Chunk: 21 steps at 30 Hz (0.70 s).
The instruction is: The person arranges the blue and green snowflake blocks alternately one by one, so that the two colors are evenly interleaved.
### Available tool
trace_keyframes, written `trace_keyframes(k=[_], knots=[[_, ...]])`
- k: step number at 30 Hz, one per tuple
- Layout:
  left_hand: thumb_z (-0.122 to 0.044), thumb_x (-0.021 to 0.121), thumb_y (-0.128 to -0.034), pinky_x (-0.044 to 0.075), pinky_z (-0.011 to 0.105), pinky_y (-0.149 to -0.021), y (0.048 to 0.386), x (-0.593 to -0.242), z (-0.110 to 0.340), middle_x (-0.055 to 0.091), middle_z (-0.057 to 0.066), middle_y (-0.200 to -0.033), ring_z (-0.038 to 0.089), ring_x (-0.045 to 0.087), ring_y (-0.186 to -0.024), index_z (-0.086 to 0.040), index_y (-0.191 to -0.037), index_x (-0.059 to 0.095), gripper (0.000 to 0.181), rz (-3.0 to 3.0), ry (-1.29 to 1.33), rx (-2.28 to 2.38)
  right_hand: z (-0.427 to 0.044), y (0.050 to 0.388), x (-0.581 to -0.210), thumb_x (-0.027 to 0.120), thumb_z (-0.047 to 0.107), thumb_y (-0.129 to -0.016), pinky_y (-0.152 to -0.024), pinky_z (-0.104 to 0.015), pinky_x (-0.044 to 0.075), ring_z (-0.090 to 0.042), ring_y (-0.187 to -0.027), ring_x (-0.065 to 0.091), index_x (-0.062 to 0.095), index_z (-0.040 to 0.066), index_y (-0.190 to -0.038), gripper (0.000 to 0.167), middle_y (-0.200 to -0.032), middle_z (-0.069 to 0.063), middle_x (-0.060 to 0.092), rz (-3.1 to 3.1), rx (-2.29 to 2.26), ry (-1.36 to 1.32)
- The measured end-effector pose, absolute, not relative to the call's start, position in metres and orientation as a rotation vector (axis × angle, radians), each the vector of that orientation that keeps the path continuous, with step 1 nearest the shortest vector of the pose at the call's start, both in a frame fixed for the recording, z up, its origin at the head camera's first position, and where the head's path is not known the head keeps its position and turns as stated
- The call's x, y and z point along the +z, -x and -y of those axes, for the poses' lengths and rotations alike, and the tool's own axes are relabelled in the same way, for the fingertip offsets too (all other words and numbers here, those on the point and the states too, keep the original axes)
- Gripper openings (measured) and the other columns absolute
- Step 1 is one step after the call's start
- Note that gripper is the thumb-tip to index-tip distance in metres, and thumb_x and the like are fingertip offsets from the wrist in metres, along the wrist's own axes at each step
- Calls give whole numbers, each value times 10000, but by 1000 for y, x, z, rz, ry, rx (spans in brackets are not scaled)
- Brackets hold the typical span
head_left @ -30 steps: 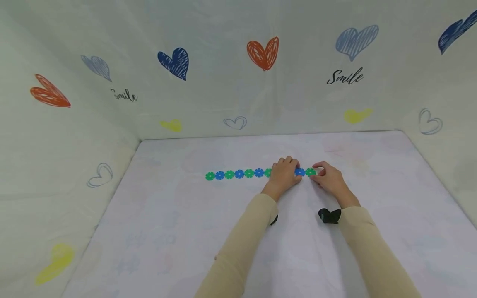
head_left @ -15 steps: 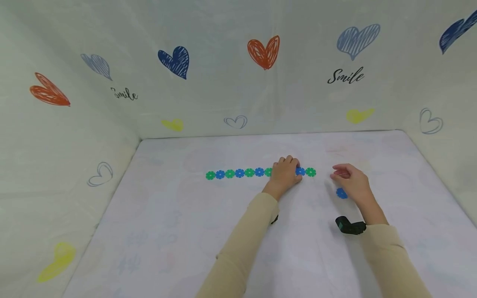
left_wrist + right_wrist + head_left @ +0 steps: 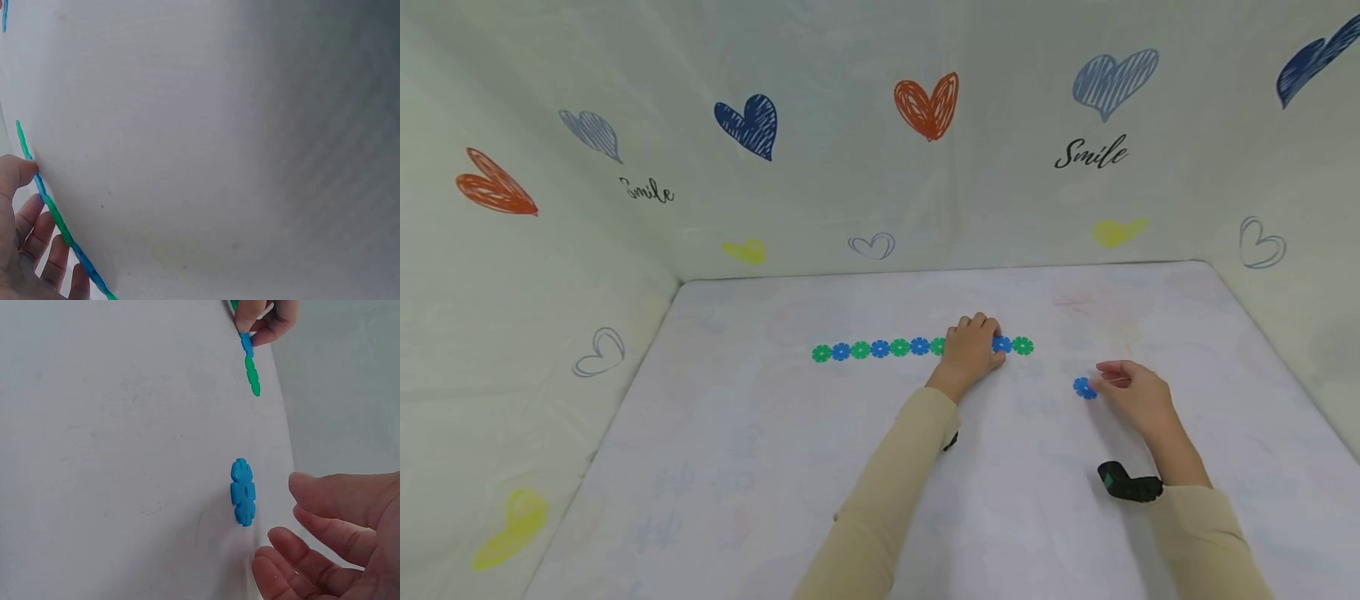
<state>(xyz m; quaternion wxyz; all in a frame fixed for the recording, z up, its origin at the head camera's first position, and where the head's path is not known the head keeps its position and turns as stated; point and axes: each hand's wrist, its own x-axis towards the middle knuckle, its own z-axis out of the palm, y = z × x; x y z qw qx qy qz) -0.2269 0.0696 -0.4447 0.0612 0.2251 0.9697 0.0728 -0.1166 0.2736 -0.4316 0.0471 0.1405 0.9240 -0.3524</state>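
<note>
A straight row of linked flower-shaped plastic discs (image 3: 880, 349), alternating green and blue, lies flat on the table. My left hand (image 3: 968, 354) covers part of it near the right end. Its thumb and fingers grip opposite edges of the row, as the left wrist view also shows. The green end disc (image 3: 1022, 346) sticks out to the right beyond a blue one. Farther right and nearer me is a loose blue disc (image 3: 244, 492). Beside that disc is my right hand (image 3: 1138, 404), its fingers spread and relaxed; the right wrist view shows them apart from it.
A white cloth with faint prints covers the table (image 3: 737, 467). White curtain walls (image 3: 820, 183) with printed hearts and the word Smile stand behind and at both sides. A black wrist camera (image 3: 1127, 483) hangs under the right sleeve.
My right hand has left the green end disc and moved right and toward me, to the loose blue disc, out of sight at first. The left hand stays on the row.
</note>
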Motion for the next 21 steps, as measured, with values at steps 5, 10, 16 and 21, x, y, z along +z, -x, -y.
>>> trace_keyframes(k=[5,10,16,21], knots=[[-417,574,-895,404,311,-937,227,-445,-69,508,-66,-1154,133,456,-1104,-230,-1169,518,336,-2935,-690,236,-275,113,-436,559,242,-917,-820,-477,457,-410,-1043,500,473,-101,-1248,485,-1179,-304,523,-2792,-1068,-451],[-416,575,-895,404,313,-934,226,-445,-69,512,-64,-1154,137,460,-1108,-227,-1172,521,340,-2934,-690,242,-276,111,-438,590,250,-893,-732,-360,439,-367,-984,510,488,-106,-1233,502,-1123,-290,535,-2785,-1056,-421],[-417,579,-892,402,308,-926,226,-444,-70,513,-65,-1150,136,458,-1100,-229,-1169,521,340,-2932,-684,243,-276,111,-440,613,277,-882,-681,-301,397,-333,-937,493,503,-105,-1216,520,-1065,-266,526,-2760,-1050,-396],[-422,579,-892,407,304,-927,226,-444,-69,513,-64,-1150,135,460,-1099,-227,-1171,520,346,-2939,-688,233,-276,113,-441,624,254,-872,-680,-297,390,-323,-921,487,507,-113,-1195,502,-1061,-264,519,-2771,-1052,-379]])
